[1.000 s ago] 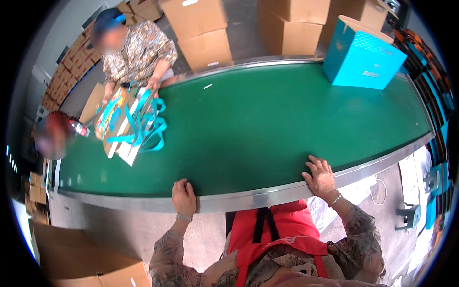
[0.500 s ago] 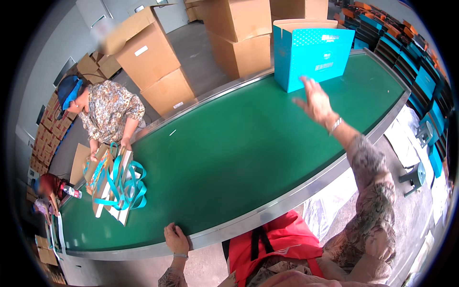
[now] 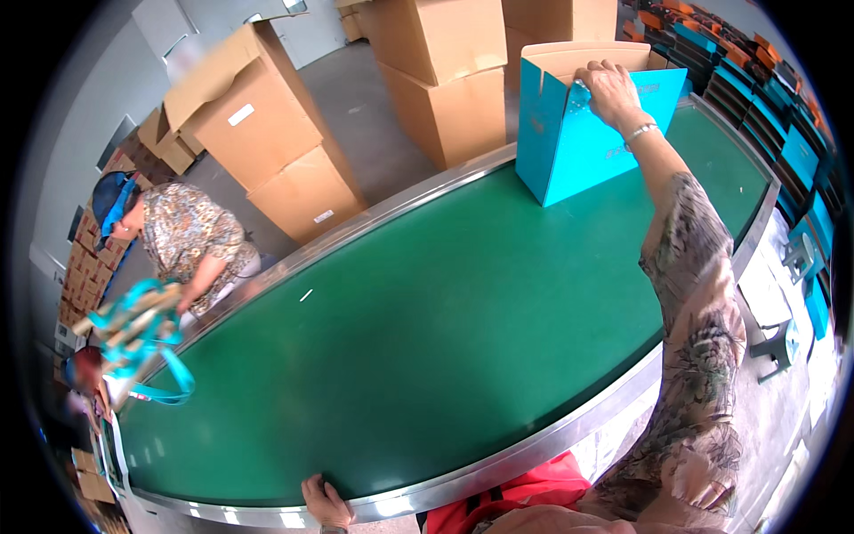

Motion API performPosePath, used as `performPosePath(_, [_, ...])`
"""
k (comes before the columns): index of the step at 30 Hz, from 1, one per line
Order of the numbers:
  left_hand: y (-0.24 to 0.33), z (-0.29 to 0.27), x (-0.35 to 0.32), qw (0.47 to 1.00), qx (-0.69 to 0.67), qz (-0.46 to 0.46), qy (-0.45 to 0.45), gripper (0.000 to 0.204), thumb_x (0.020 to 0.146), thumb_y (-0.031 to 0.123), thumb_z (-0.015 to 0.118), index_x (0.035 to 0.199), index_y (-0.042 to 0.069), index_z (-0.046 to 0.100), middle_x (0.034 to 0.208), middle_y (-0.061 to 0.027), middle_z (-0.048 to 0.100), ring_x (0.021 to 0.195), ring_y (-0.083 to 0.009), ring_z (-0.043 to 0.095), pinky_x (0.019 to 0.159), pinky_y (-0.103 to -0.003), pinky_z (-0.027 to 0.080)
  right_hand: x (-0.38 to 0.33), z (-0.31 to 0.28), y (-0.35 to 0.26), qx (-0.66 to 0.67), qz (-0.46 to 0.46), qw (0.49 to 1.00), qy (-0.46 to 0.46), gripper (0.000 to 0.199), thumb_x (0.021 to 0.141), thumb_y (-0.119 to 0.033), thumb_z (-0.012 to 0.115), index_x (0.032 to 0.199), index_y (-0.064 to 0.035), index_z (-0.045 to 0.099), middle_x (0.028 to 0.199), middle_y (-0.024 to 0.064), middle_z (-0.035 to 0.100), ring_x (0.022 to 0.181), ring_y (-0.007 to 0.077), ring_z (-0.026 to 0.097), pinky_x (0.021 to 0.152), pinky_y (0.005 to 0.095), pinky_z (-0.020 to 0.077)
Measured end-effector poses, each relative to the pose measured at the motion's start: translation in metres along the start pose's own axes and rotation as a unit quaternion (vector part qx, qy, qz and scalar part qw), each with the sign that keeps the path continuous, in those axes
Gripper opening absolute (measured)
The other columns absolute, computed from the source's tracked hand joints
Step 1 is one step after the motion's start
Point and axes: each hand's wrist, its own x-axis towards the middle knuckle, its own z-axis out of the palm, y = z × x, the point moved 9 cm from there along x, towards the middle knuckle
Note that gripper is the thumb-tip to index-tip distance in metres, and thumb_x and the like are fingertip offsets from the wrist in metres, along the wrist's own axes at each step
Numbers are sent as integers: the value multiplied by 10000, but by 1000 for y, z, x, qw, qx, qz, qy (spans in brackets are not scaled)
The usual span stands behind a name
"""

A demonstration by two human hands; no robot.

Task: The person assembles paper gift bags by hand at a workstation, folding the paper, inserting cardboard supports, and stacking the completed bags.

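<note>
My right hand (image 3: 610, 93) reaches out to a blue box (image 3: 592, 142), its fingers bent over the top front edge and gripping it. The box stands upright at the far right of the green-topped table (image 3: 418, 329), its top uncovered and brown cardboard showing inside. At the near metal rim rests my left hand (image 3: 326, 503), thumb and fingers apart, with nothing held in it. How deep the right fingertips reach into the box is hidden.
Across the table at left, another person (image 3: 191, 236) carries a blurred bundle of cardboard and turquoise straps (image 3: 142, 334). Brown cartons (image 3: 285, 142) stack beyond the far edge. Blue and black stacks (image 3: 765, 125) and stools (image 3: 778, 347) stand right. A small white strip (image 3: 306, 295) lies on the green surface.
My right hand has moved up from in front of the blue box and taken hold of its top edge. The other person has lifted the strap bundle away leftward. My left hand stays at the rim.
</note>
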Motion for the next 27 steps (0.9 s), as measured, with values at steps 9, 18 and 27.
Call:
performPosePath(9, [7, 10, -1, 986, 80, 128, 66, 375, 1049, 300, 515, 1197, 5, 693, 1182, -231, 669, 1088, -483, 601, 1069, -586, 445, -138, -41, 22, 250, -117, 954, 119, 221, 741, 36, 657, 932, -74, 682, 980, 123, 631, 1043, 370, 628, 1071, 508, 461])
performPosePath(18, [13, 7, 1, 994, 60, 70, 63, 342, 1036, 236, 577, 1211, -45, 664, 1188, -254, 685, 1105, -493, 612, 1070, -571, 451, -206, -43, -21, 294, -192, 935, 51, 297, 740, 12, 616, 1027, -35, 679, 1017, 121, 566, 1107, 346, 584, 1251, 507, 335])
performPosePath(27, [67, 29, 1, 995, 45, -12, 89, 352, 1034, 237, 580, 1225, -49, 655, 1215, -259, 678, 1096, -462, 630, 1037, -542, 477, -197, 1, 43, 291, -151, 943, 50, 308, 731, 40, 618, 1029, -16, 672, 1039, 141, 565, 1097, 351, 585, 1255, 529, 327])
